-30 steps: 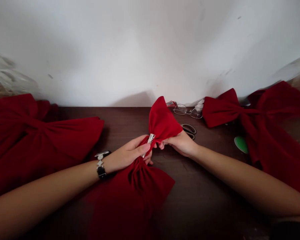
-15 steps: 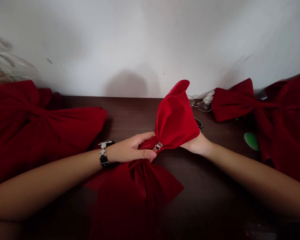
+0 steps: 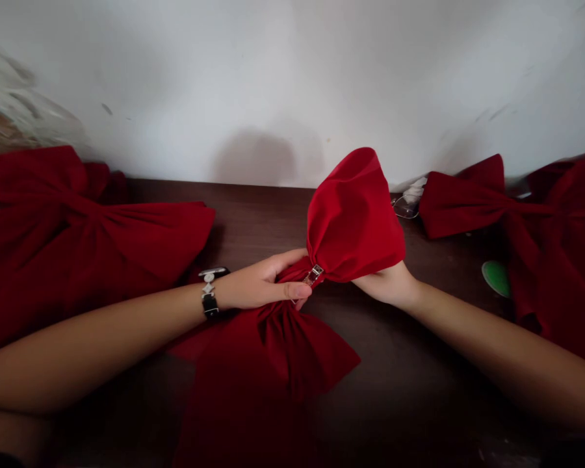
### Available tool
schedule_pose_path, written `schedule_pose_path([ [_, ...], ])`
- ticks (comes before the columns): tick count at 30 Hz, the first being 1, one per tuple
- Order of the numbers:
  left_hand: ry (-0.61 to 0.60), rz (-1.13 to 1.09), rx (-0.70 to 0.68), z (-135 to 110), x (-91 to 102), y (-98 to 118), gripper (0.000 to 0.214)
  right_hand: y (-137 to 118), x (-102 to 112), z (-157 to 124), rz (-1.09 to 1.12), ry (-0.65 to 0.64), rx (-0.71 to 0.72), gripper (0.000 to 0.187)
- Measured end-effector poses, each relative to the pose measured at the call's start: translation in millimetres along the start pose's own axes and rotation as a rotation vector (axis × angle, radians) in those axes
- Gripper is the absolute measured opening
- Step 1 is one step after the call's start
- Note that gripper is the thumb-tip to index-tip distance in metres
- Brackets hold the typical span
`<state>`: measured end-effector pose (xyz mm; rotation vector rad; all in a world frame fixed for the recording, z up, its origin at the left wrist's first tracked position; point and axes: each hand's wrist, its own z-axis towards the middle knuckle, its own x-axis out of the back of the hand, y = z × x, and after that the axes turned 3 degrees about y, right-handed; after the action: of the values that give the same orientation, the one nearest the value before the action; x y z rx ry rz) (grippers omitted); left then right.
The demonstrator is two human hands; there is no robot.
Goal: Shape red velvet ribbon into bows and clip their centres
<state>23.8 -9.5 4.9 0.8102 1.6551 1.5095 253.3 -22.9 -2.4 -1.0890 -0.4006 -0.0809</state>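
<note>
1 loop [image 3: 355,218] fuller than before, seemingly better shaped; left fingers [image 3: 292,291] grip bow [image 3: 319,354] at clip [image 3: 315,272]; right hand [image 3: 390,283]: fingers hidden, grip unclear.

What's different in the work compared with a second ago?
The upper loop of the red bow has spread fuller, now hiding the scissors and most of the glasses. The right hand has its fingers hidden behind it now. No release shows. The left hand still grips the bow's middle, thumb at the metal clip.
</note>
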Motion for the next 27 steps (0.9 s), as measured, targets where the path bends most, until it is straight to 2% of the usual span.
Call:
schedule_pose_path([
  [3, 0.004, -0.034, -0.019, 1, 0.4, -1, 0.029, -1, 3, 3, -0.170, -0.078, 0.229, 0.022],
  [5, 0.011, -0.052, -0.024, 1, 0.6, -1, 0.033, -1, 6, 4, -0.277, -0.087, 0.321, 0.022],
  [9, 0.018, -0.075, -0.019, 1, 1.3, -3, 0.044, -2, 11, 6, -0.356, -0.051, 0.426, 0.011],
  [12, -0.005, -0.081, -0.013, 1, 2.4, -3, 0.042, -4, 11, 6, -0.377, -0.006, 0.471, 0.009],
  [14, -0.023, -0.086, -0.012, 1, 3.0, -3, 0.040, -5, 10, 5, -0.365, -0.005, 0.465, 0.011],
  [20, -0.046, -0.084, -0.041, 1, 3.1, -2, 0.034, -8, 9, 6, -0.210, -0.039, 0.278, 0.012],
  [24, -0.044, -0.080, -0.031, 0, 3.0, -2, 0.034, -12, 9, 7, -0.101, -0.077, 0.247, 0.015],
  [27, -0.045, -0.070, -0.017, -1, 3.5, -2, 0.033, -13, 6, 5, -0.049, -0.060, 0.157, 0.007],
])
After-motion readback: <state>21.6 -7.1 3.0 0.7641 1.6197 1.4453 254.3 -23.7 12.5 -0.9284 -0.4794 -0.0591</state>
